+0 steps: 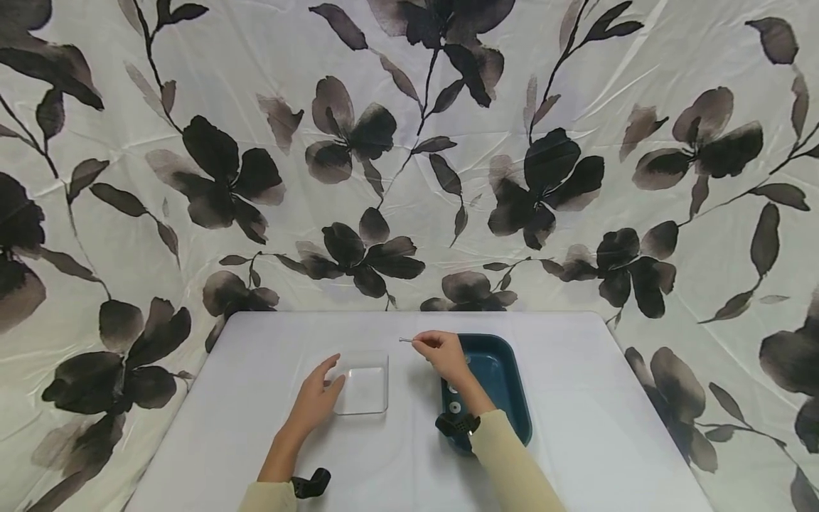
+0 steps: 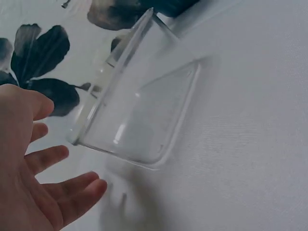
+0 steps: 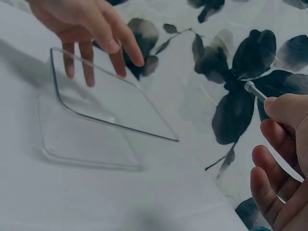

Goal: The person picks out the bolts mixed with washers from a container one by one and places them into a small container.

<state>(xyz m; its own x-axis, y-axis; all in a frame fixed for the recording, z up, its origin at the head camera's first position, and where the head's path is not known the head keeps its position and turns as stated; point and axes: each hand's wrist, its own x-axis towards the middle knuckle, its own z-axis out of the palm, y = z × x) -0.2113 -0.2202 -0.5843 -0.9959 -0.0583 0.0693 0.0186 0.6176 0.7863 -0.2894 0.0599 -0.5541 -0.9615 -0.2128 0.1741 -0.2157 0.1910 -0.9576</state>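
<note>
A small silver bolt (image 1: pixel 406 340) with a round head is pinched between the thumb and fingertips of my right hand (image 1: pixel 443 353). The right wrist view shows the bolt (image 3: pixel 256 91) with its head pointing away from the hand; the rest of it is hidden by the fingers. My left hand (image 1: pixel 313 400) is beside the left wall of a clear plastic box (image 1: pixel 387 384), fingers spread and holding nothing. In the left wrist view a gap shows between those fingers and the box (image 2: pixel 144 115). Below my right wrist lies a dark teal tray (image 1: pixel 502 387).
Several small pale ring-shaped pieces (image 1: pixel 455 407) lie along the tray's left side, partly covered by the right forearm. All of it stands on a white-covered table (image 1: pixel 256 355). A white cloth with dark flowers (image 1: pixel 358 235) hangs behind.
</note>
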